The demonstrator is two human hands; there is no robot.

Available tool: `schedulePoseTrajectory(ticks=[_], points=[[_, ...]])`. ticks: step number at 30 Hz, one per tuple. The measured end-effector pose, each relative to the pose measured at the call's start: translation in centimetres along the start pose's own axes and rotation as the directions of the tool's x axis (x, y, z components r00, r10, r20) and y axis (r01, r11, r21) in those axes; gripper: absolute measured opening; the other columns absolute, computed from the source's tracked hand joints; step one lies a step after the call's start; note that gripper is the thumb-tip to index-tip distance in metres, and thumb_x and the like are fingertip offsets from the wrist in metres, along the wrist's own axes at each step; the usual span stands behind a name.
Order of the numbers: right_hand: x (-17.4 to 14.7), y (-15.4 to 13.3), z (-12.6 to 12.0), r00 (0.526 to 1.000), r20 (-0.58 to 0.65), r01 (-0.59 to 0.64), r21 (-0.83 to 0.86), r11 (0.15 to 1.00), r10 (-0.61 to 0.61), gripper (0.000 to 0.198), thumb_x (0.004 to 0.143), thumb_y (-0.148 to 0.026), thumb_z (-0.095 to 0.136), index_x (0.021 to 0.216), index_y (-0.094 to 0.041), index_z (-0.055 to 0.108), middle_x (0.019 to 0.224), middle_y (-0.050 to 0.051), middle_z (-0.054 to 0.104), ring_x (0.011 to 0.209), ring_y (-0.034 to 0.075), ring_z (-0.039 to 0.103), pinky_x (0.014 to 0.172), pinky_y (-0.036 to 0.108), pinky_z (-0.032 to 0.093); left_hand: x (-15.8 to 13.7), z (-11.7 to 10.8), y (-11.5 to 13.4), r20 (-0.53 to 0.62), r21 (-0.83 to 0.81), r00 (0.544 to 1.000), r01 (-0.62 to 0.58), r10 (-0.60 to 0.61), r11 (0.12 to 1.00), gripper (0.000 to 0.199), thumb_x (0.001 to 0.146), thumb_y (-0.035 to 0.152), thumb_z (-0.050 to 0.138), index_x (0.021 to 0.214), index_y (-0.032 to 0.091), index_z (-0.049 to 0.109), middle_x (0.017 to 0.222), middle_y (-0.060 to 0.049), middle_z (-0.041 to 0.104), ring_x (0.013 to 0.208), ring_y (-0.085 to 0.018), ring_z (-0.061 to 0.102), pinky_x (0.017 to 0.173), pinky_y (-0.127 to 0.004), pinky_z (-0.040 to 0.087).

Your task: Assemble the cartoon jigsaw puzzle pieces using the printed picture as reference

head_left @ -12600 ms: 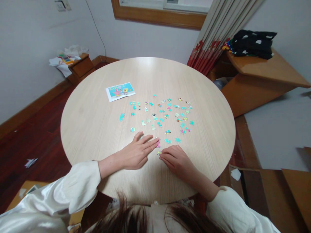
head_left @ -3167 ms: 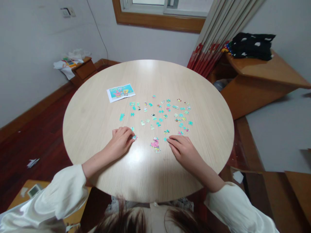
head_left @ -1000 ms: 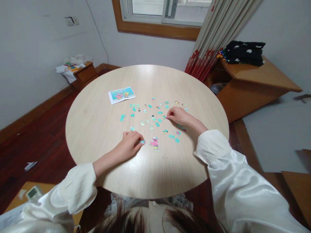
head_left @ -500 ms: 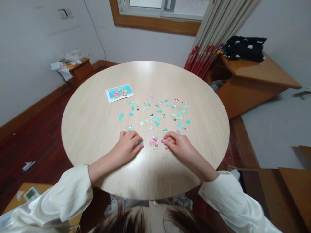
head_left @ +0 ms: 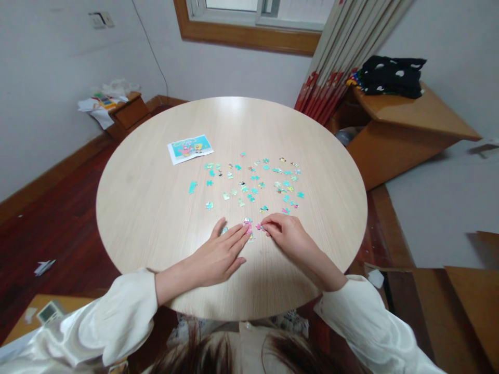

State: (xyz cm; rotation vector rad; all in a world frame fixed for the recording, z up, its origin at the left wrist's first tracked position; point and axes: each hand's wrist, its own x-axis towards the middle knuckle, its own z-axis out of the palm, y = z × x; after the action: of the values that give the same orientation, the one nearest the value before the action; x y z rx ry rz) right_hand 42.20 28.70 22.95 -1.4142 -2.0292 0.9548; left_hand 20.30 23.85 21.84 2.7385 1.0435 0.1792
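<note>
A small joined cluster of pink jigsaw pieces (head_left: 247,222) lies flat near the front of the table. My left hand (head_left: 220,257) rests on it with fingers spread, the fingertips covering part of the cluster. Between the thumb and fingers of my right hand (head_left: 284,231) is a pink puzzle piece (head_left: 259,227), just right of the cluster and apart from it. Another piece (head_left: 224,230) lies by my left index finger and thumb, partly hidden. Beyond both hands, loose teal and pale green pieces (head_left: 251,198) are scattered.
A printed cartoon picture (head_left: 191,149) lies at the back left of the round wooden table (head_left: 136,208). A wooden cabinet (head_left: 413,140) with folded black cloth (head_left: 393,77) stands at the right. A curtain (head_left: 343,57) hangs behind.
My left hand has left the piece at its fingertips, moved right and flattened onto the pink cluster. My right hand has shifted slightly left with its pink piece.
</note>
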Motion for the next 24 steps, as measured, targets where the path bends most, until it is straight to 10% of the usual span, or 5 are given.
schedulePoseTrajectory(ticks=[24], points=[[1.1,-1.7,0.6,0.996,0.086,-0.019,-0.189,0.982,0.035,0.014,0.081,-0.011,0.056,0.078,-0.016,0.069,0.076,0.004,0.069,0.069,0.014,0.059,0.066,0.025,0.04,0.2,-0.2,0.2,-0.019,-0.003,1.0,0.004,-0.004,1.0,0.054,0.098,0.033,0.036,0.145,0.009,0.029,0.148,-0.018,0.039,0.139,-0.027,0.032,0.115,-0.053,0.01]])
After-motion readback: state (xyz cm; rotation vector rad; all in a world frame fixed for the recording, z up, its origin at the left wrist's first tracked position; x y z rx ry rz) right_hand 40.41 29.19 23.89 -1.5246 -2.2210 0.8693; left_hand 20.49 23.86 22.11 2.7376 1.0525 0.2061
